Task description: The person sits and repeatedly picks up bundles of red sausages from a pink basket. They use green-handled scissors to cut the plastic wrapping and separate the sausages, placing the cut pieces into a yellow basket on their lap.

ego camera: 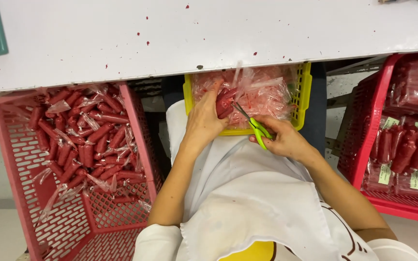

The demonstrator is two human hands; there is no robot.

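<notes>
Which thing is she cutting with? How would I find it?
Start at the yellow basket on the person's lap, below the white table edge. At its front rim, the right hand holds small scissors, blades pointing at the red sticks under the left hand. They are the only bright green thing among all the red.

Both bare forearms reach forward from the near edge toward the middle of the view, elbows spread wide and wrists drawn close together. The left hand (203, 121) lies palm down, back of the hand toward the camera, fingers stretched to the far side and slightly curled at the tips. The right hand (280, 139) sits just right of it and a little nearer, turned inward, fingers closed in a grip with the thumb on top. The hands are near each other but not touching.
</notes>
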